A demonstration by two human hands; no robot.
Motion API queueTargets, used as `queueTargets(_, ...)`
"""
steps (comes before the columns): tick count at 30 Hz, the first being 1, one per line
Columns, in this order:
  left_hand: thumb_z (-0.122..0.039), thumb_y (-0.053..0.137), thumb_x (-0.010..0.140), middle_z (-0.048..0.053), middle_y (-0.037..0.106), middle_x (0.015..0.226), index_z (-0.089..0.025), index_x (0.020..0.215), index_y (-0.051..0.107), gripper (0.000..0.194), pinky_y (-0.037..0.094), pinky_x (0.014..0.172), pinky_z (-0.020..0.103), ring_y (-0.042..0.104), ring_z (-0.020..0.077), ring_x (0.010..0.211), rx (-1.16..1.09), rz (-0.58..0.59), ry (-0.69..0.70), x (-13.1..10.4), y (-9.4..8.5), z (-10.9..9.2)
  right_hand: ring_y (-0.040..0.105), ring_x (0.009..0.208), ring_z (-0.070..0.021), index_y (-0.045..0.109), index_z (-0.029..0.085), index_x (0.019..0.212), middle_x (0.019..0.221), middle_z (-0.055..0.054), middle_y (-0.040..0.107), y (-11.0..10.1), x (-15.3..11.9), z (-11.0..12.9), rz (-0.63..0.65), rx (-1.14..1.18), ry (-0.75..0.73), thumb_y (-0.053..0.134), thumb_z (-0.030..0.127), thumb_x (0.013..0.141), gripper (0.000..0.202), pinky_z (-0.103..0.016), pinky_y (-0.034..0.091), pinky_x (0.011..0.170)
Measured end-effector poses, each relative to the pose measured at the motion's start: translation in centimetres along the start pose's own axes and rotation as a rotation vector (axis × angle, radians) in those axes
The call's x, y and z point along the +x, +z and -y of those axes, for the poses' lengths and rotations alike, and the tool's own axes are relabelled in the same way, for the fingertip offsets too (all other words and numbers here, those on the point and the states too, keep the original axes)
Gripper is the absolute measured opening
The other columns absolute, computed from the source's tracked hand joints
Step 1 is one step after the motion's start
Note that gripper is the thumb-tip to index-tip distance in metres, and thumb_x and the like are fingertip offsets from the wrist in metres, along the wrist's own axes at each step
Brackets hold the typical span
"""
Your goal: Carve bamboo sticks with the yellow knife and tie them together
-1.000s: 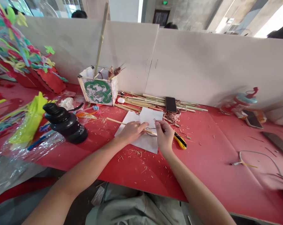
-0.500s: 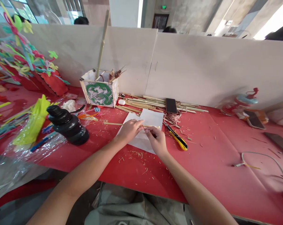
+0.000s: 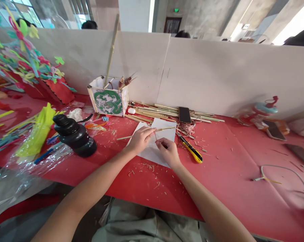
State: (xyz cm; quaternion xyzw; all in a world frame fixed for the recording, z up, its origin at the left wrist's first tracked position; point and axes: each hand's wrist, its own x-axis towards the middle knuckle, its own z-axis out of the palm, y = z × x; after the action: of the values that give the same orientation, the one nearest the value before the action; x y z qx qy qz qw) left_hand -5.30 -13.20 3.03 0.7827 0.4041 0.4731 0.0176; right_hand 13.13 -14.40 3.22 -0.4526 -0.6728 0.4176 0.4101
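While my left hand (image 3: pixel 139 140) grips a slim tan bamboo stick (image 3: pixel 167 128) mid-frame, my right hand (image 3: pixel 169 152) pinches thin reddish string (image 3: pixel 155 135), seemingly unsecured.

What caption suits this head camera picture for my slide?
Above white paper, the left hand grips a thin stick while the right hand pinches a thread, a cutter lying nearby.

A long table with a smooth red surface (image 3: pixel 224 195) runs up to a low, off-white panel partition (image 3: pixel 217 74), split by a thin upright seam. Beyond it rise a plain white pillar (image 3: pixel 135 15) and a mottled grey concrete wall (image 3: pixel 204 18). A small green sign (image 3: pixel 176 10) glows above a dark, rectangular doorway-like opening (image 3: pixel 172 25). Dark-framed glass windows (image 3: pixel 28 11) stand at upper left; bright white light floods the upper right.
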Motion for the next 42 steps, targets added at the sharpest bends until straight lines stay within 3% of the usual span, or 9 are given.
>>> queueTargets(6,-0.022,0.049,0.103,0.007,0.075,0.112,-0.022,0.129,0.065,0.031,0.056,0.094,0.039,0.067,0.0188,0.104,-0.157,-0.052,-0.027,0.3,-0.3,-1.4,0.04,0.057,-0.0116,0.07,0.014,0.08,0.061,0.001,0.052,-0.6,0.5,0.0,-0.011,0.158,0.066,0.07,0.048,0.076,0.034,-0.026,0.029,0.054)
queueTargets(11,-0.024,0.05,0.103,0.007,0.076,0.108,-0.023,0.129,0.065,0.03,0.057,0.091,0.038,0.068,0.0182,0.101,-0.176,-0.052,-0.004,0.3,-0.2,-1.9,0.021,0.048,-0.0078,0.072,0.013,0.092,0.051,0.008,0.03,-0.9,0.6,0.2,0.095,0.425,0.223,0.066,0.061,0.082,0.05,-0.026,0.013,0.048)
queueTargets(17,-0.02,0.05,0.103,0.007,0.075,0.106,-0.023,0.13,0.065,0.031,0.056,0.086,0.036,0.067,0.0177,0.095,-0.184,-0.046,0.032,0.3,0.1,-2.1,0.021,0.046,-0.0062,0.068,0.016,0.108,0.054,0.01,0.034,-0.8,0.4,0.6,0.091,0.58,0.275,0.081,0.053,0.072,0.054,-0.024,0.012,0.046)
queueTargets(24,-0.021,0.049,0.102,0.007,0.074,0.102,-0.023,0.129,0.066,0.031,0.056,0.088,0.037,0.066,0.0182,0.096,-0.166,-0.02,0.016,0.2,0.1,-1.8,0.02,0.045,-0.005,0.068,0.016,0.082,0.05,0.01,0.034,-0.8,0.5,0.5,0.061,0.567,0.206,0.083,0.052,0.072,0.04,-0.025,0.011,0.045)
queueTargets(32,-0.019,0.047,0.098,0.006,0.074,0.099,-0.019,0.121,0.07,0.033,0.054,0.084,0.036,0.064,0.0195,0.093,-0.041,0.027,0.034,0.2,-0.6,-2.0,0.023,0.046,-0.0063,0.065,0.018,0.081,0.05,0.009,0.034,-1.2,0.7,0.3,-0.079,0.557,0.151,0.079,0.048,0.075,0.034,-0.025,0.014,0.046)
queueTargets(42,-0.018,0.047,0.095,0.005,0.074,0.093,-0.019,0.118,0.071,0.033,0.051,0.079,0.037,0.061,0.0216,0.089,0.13,0.136,0.053,0.5,-1.2,-2.3,0.024,0.046,-0.0069,0.057,0.021,0.077,0.051,0.009,0.031,-1.3,0.5,0.4,-0.043,0.618,0.2,0.077,0.042,0.073,0.03,-0.024,0.013,0.046)
